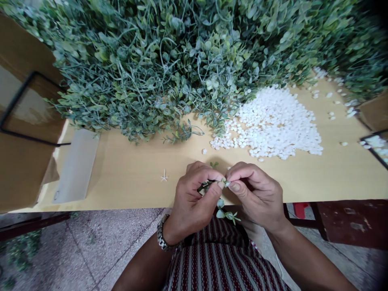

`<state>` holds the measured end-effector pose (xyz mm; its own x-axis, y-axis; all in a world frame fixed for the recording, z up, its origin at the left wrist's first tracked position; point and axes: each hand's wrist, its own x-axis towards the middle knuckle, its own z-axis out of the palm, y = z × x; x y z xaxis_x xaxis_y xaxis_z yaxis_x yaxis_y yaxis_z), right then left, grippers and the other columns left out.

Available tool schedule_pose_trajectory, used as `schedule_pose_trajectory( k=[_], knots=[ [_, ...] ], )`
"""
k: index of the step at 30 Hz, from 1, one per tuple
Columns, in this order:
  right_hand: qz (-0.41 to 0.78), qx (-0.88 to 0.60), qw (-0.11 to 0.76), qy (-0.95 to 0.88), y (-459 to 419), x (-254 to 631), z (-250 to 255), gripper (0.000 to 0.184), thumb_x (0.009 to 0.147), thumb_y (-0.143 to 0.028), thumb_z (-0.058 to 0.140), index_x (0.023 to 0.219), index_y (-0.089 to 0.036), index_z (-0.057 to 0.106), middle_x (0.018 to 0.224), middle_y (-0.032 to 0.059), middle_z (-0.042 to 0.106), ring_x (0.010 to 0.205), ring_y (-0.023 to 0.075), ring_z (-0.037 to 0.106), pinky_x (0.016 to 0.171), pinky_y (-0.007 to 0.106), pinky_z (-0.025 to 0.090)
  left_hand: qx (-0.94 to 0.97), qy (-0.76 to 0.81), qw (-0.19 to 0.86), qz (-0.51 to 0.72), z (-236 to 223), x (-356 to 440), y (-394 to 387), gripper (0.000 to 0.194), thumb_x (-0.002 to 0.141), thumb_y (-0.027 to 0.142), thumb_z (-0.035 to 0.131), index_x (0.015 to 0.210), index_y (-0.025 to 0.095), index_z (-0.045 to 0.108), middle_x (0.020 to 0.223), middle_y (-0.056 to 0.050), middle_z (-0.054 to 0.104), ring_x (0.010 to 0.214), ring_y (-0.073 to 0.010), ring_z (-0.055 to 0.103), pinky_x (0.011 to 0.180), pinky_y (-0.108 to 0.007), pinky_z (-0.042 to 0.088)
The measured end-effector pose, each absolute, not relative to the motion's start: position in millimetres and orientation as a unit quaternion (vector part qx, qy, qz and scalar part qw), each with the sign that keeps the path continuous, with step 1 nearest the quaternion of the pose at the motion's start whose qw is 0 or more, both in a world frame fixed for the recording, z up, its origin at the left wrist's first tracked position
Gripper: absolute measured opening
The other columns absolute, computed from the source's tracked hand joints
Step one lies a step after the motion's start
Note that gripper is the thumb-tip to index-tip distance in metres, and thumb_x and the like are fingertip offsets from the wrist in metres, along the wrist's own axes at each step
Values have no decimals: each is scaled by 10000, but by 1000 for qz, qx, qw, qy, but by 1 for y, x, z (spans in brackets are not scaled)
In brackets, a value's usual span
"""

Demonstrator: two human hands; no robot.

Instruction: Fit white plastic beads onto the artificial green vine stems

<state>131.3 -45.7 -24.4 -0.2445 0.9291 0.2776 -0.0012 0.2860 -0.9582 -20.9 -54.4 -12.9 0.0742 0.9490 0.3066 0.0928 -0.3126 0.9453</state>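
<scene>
Just over the table's front edge, my left hand (197,198) is closed in a pinch around a sprig of artificial green leaves (228,215). Some of its leaves hang below the fingers and others stick out above them. My right hand (257,198) meets it fingertip to fingertip, thumb and forefinger pinching a pale green tip of the sprig. Whether a small white piece is also between those fingers I cannot tell. Beyond the right hand lies a heap of small white plastic pieces (279,121).
A large mass of artificial foliage (182,64) covers the back of the table (127,173). One loose sprig (182,132) lies in front of it. A small white star-shaped piece (164,176) is left of my hands. Farther left are a translucent white sheet (77,165) and a cardboard box (27,161).
</scene>
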Motion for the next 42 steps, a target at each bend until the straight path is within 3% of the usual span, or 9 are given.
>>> schedule_pose_trajectory(
  k=[7, 15, 22, 33, 42],
  knots=[
    [625, -325, 472, -530, -42, 133, -26, 97, 878, -266, 562, 817, -196, 591, 674, -18, 535, 597, 84, 490, 550, 215, 387, 638, 398, 403, 521, -7, -21, -53, 138, 796, 68, 542, 768, 187, 606, 676, -1, 596, 699, -147, 514, 726, -328, 410],
    [698, -290, 449, -476, -41, 136, -30, 100, 860, -274, 592, 815, -185, 605, 679, -14, 558, 588, 78, 500, 543, 206, 391, 661, 382, 397, 509, -1, -22, -53, 161, 803, 59, 532, 775, 192, 617, 655, 7, 619, 663, -139, 506, 751, -337, 391],
    [681, -300, 446, -498, -41, 136, -28, 122, 858, -287, 588, 804, -177, 592, 663, -7, 555, 569, 89, 505, 523, 218, 400, 679, 392, 373, 497, 1, -22, -55, 166, 796, 54, 520, 766, 194, 606, 664, 8, 621, 654, -139, 513, 755, -346, 403],
    [545, -345, 441, -624, -44, 137, -27, 60, 882, -215, 540, 836, -191, 571, 721, 4, 542, 639, 113, 508, 576, 249, 408, 727, 433, 266, 462, -2, -23, -60, 149, 756, 42, 510, 726, 184, 543, 619, 18, 535, 618, -131, 456, 784, -358, 404],
    [645, -309, 451, -535, -41, 138, -26, 102, 873, -259, 565, 811, -179, 578, 686, 2, 584, 587, 97, 539, 551, 232, 450, 720, 410, 310, 466, 1, -23, -55, 178, 778, 26, 480, 733, 180, 557, 658, 8, 614, 641, -130, 499, 757, -348, 405]
  ],
)
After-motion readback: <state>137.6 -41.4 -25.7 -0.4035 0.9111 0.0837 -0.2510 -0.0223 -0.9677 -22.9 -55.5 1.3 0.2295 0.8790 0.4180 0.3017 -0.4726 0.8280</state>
